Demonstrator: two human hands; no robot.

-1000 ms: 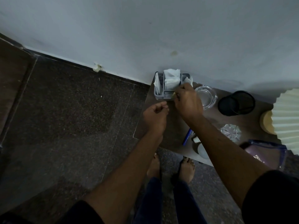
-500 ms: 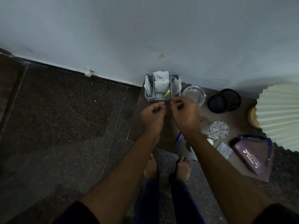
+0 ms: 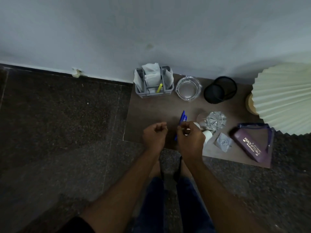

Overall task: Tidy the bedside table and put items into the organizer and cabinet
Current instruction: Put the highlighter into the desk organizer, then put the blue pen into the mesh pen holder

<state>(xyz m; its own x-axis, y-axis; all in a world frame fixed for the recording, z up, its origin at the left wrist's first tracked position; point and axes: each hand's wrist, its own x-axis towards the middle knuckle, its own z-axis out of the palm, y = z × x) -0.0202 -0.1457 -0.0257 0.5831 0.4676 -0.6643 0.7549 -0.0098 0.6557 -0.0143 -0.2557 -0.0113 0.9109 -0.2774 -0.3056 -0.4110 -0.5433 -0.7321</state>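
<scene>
Brown bedside table (image 3: 151, 113): left hand (image 3: 154, 135) loosely curled, empty; right hand (image 3: 190, 138) grip over blue pen (image 3: 182, 117), closure unclear.

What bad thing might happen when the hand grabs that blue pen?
The right hand is curled over the blue pen, close to the crinkly clear wrapper and a small white bottle; a quick lift might knock them. The bottle lies near the table edge, so it might roll onto the floor. The glass ashtray stands beside the organizer and could get bumped.
</scene>
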